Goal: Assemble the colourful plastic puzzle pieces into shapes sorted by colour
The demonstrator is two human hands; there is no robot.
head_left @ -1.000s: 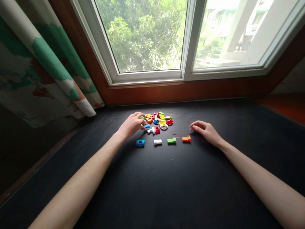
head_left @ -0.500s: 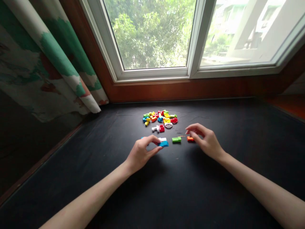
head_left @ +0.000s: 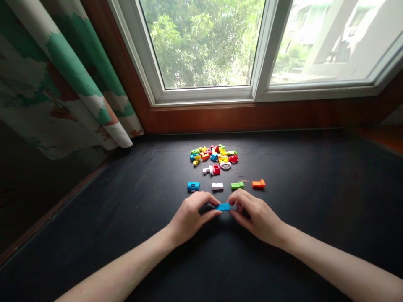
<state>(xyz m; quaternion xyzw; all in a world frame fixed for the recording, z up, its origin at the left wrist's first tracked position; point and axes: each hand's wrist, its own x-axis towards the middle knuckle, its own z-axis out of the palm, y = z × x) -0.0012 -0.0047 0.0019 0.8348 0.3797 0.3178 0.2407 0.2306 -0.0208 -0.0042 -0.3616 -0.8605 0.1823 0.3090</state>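
Note:
A small flat blue piece (head_left: 223, 206) is held just above the black table, between both hands. My left hand (head_left: 192, 214) pinches its left end between thumb and fingers. At its right end, my right hand (head_left: 255, 214) has thumb and fingertips closed on it. Beyond the hands lies a row of separate pieces: a blue one (head_left: 193, 186), a white one (head_left: 217, 186), a green one (head_left: 237, 185) and an orange one (head_left: 258, 183).
Farther back, a joined white and red piece (head_left: 215, 170) and a white ring-like piece (head_left: 225, 166) lie before a pile of colourful pieces (head_left: 205, 156). A patterned curtain (head_left: 91, 92) hangs at the left, and a window frame (head_left: 201, 97) stands behind the black table (head_left: 151, 176).
My left hand has brought the blue piece nearer to me. My right hand has moved left from beside the orange piece and closed on the blue piece's right end.

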